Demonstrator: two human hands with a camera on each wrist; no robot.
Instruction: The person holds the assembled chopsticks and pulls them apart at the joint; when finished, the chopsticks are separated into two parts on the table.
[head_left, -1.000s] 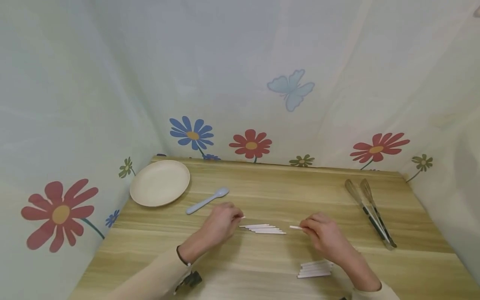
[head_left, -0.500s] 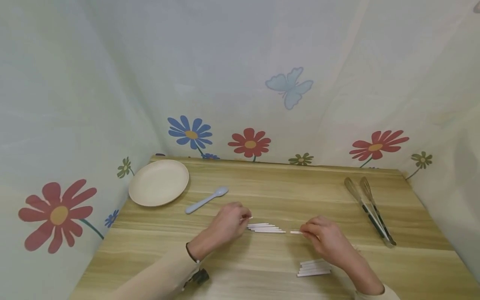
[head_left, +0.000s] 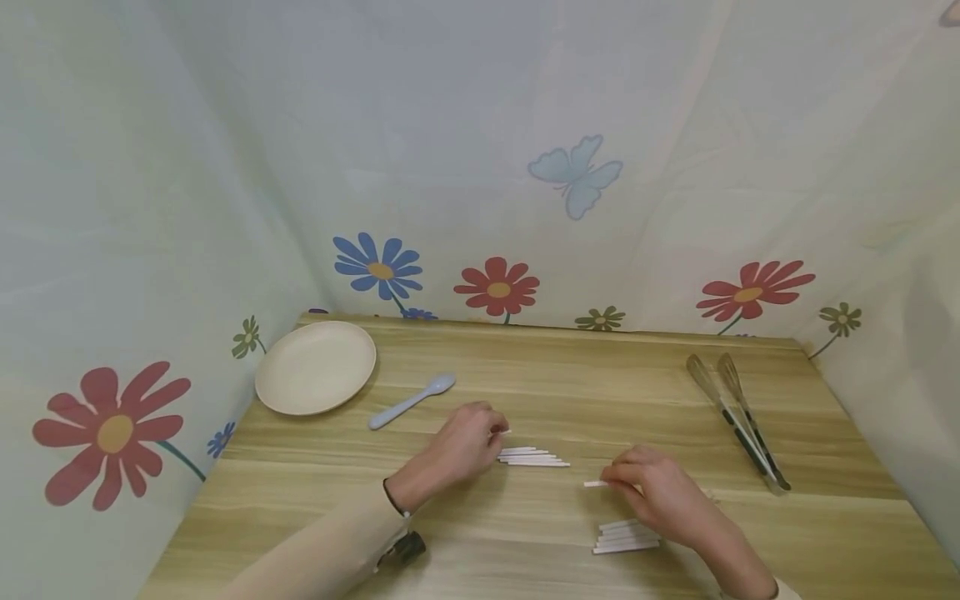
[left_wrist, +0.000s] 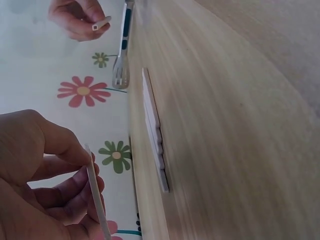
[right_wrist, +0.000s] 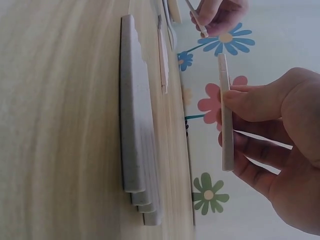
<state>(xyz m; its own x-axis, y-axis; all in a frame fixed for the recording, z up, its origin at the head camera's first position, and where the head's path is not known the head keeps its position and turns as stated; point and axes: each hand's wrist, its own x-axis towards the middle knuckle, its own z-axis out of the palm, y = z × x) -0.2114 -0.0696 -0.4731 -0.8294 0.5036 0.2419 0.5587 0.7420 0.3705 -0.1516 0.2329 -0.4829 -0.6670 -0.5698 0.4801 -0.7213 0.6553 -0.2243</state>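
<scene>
My left hand [head_left: 463, 442] pinches a thin white stick [left_wrist: 98, 200] between thumb and fingers, raised just behind a slanted row of white sticks [head_left: 534, 458] on the table. To the right, my right hand [head_left: 663, 496] holds another white stick [right_wrist: 226, 120], its square-cut sides plain in the right wrist view. That stick is off the table, and its tip points left. Below the right hand lies a second group of white sticks [head_left: 626, 538], side by side with stepped ends. In the head view, fingers cover most of both held sticks.
A cream plate [head_left: 315, 368] stands at the table's back left corner. A pale blue spoon [head_left: 412, 402] lies beside it, near the left hand. Metal tongs [head_left: 738, 425] with dark grips lie on the right. A flower-printed curtain [head_left: 480, 167] encloses the table [head_left: 480, 533].
My left hand has moved to the right with its stick, now over the left end of the row. The right hand has drawn slightly toward the front edge with its stick.
</scene>
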